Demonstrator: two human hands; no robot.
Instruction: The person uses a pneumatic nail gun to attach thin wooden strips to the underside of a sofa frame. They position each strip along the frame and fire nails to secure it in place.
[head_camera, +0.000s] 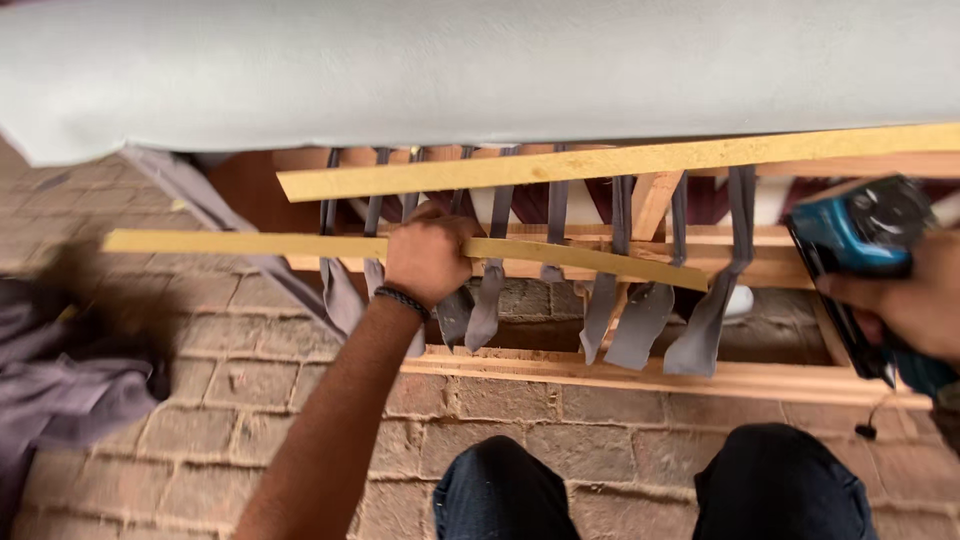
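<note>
Holding: the left hand was closed around a long, thin, pale yellow fibreboard strip, fingers curled over its top edge, near its middle.
Strip handling: it looked light and slightly springy, its right end sagging a little; a grip near the middle seemed best to keep it from drooping.
Strip position: it lay crosswise over the hanging grey webbing straps and against the bare wooden furniture frame, with the left end jutting well past the hand.
Right hand: the right hand was wrapped around a blue and black power stapler, off the strip's right end and apart from it.
Around: a second yellow strip sat above, under pale grey upholstery; brick floor and dark-trousered knees lay below.
</note>
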